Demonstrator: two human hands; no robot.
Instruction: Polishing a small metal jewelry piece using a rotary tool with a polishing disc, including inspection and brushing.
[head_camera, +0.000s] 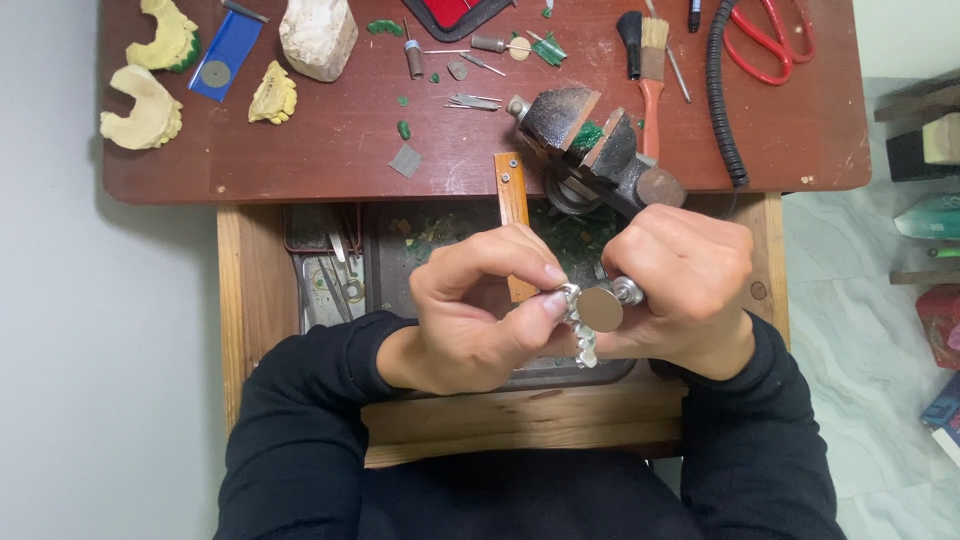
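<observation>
Head view: left hand (470, 315) pinching a small silvery metal casting (578, 325) between thumb and forefinger, right hand (680, 290) clamped round a rotary tool with a grinding disc (600, 309) touching it, over the open drawer (250, 300) below the desk's (330, 150) front edge. Grinding apparently under way; steady casting, light disc pressure wanted next. Vise (590, 140) just beyond.

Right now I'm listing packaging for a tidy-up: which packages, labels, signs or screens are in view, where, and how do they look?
Blue flat packet: top left of the brown benchtop, rectangular, a grey disc lying on it.
Red case: top edge centre, red inside a black rim, cut off.
Red and blue boxes: floor at far right, partly out of view.
No signs or screens in view.
</observation>
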